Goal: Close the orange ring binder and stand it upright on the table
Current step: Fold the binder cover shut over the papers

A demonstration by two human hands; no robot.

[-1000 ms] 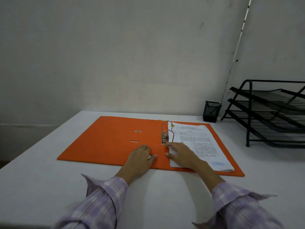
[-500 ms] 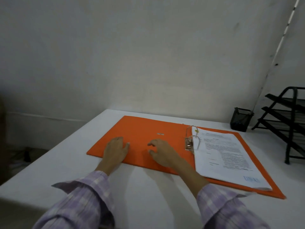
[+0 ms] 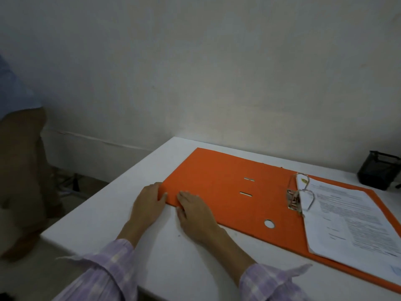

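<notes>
The orange ring binder [image 3: 217, 181] lies open and flat on the white table [image 3: 121, 231]. Its metal ring mechanism [image 3: 296, 197] stands at the middle, with a stack of printed papers [image 3: 347, 216] on the right half. My left hand [image 3: 149, 205] rests at the near left corner of the left cover, fingers along its edge. My right hand [image 3: 195, 211] lies flat beside it, fingertips on the same cover's near edge. Whether either hand grips the cover I cannot tell; the cover still lies flat.
A black mesh pen holder [image 3: 377, 170] stands at the back right of the table. The table's left edge runs close to my left hand. A person in brown trousers [image 3: 21, 170] stands at the far left, off the table. A wall rises behind.
Both hands have slid left across the open cover, from near the rings to its outer left corner. My view has turned left, so the black tray rack has left the frame.
</notes>
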